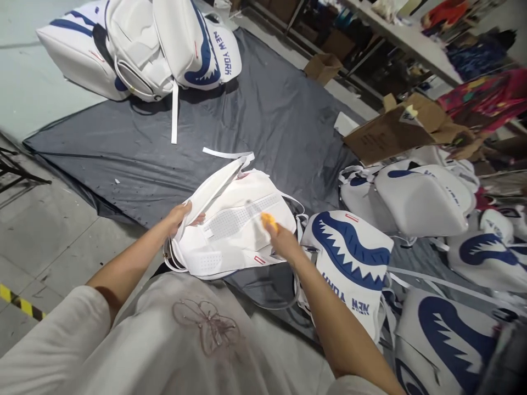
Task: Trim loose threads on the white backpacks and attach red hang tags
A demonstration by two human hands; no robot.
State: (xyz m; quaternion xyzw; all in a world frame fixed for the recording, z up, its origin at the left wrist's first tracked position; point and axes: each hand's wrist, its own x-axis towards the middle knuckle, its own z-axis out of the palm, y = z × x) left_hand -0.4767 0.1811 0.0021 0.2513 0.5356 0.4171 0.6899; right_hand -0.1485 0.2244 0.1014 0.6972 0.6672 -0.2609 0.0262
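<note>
A white backpack (234, 225) lies back panel up on my lap, over the edge of a dark grey sheet (267, 109). My left hand (181, 216) grips the backpack's left edge near a shoulder strap. My right hand (280, 236) presses a small orange piece (268, 221), soft like a sponge or cloth, against the perforated white back panel. The backpack's front side is hidden underneath.
A pile of white and blue "NEW YORK" backpacks (140, 46) sits at the far left. Several more backpacks with blue shark-mouth prints (354, 258) crowd the right. Cardboard boxes (395, 129) and a long table (411, 38) stand at the back right. Yellow-black tape (20, 302) marks the concrete floor.
</note>
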